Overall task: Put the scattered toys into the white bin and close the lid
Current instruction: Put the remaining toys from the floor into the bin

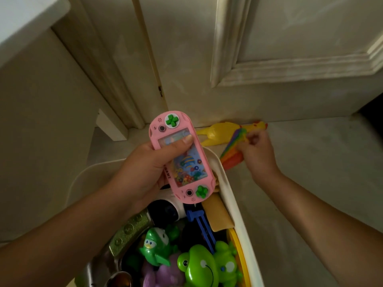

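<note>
My left hand (143,170) holds a pink handheld water game (182,160) with green buttons above the white bin (234,206). Inside the bin lie a green frog (199,266), a green penguin figure (155,245), a blue plastic piece (202,226), a purple toy (163,276) and other toys. My right hand (259,154) is to the right of the bin, fingers pinched on a rainbow-striped toy (234,150) on the floor. Just behind that toy lies a yellow rubber chicken (217,131). No lid is visible.
A cream panelled door (269,48) and its frame stand right behind the toys. A pale wall or cabinet (41,110) rises to the left of the bin. Pale floor (321,152) stretches to the right.
</note>
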The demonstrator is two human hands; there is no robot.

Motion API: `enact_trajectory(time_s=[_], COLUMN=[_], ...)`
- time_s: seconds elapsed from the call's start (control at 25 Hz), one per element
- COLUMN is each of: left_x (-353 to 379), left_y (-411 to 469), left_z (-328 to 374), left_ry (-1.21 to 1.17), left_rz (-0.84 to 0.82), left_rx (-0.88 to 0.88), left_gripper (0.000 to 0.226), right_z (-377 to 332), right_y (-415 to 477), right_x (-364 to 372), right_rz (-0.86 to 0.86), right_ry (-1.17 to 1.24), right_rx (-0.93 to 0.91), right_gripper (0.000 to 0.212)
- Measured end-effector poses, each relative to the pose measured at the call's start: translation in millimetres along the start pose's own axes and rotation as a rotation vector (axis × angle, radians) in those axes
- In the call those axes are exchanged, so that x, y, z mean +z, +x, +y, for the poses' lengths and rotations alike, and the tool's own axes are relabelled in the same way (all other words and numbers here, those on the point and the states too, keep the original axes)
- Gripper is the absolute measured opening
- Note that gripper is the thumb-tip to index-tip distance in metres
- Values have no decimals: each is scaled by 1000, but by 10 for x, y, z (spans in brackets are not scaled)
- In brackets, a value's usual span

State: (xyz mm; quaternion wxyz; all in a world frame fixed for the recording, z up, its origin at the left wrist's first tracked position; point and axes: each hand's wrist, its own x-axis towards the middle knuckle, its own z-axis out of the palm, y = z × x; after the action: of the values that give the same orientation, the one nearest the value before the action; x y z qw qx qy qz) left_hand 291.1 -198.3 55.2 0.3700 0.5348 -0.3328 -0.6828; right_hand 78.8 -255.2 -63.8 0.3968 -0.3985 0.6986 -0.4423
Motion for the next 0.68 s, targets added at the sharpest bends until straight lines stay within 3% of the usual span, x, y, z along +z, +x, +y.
enact_trajectory(time_s=[0.08, 0.2, 0.32, 0.4, 0.48, 0.6, 0.68], left_x=[54, 131, 171, 128, 68, 9, -21], left_y=[-10, -40, -64, -49, -52, -72, -73], left_z=[49, 163, 221, 185, 157, 177, 194], left_ry=[-18, -101, -167, -151, -151, -208, -235], left_rz=[-16, -126, -184, -88, 10, 98, 125], left_rx=[22, 92, 74, 41, 27, 70, 98], left_gripper=[42, 29, 26, 29, 33, 32, 31], right_z=[-491, -1047, -1159, -1068, -817, -164, 186], right_y=[-122, -306, -489, -505, -297, 308, 608], right_x=[-182, -385, -258, -102, 37, 160, 228], right_rz=[48, -51, -224, -292, -243, -156, -265], right_ry=[201, 544, 557, 481, 301, -431, -797], right_rx=[-176, -338, -330, -313, -310, -352, -259], right_gripper=[28, 27, 22, 8, 16, 22, 57])
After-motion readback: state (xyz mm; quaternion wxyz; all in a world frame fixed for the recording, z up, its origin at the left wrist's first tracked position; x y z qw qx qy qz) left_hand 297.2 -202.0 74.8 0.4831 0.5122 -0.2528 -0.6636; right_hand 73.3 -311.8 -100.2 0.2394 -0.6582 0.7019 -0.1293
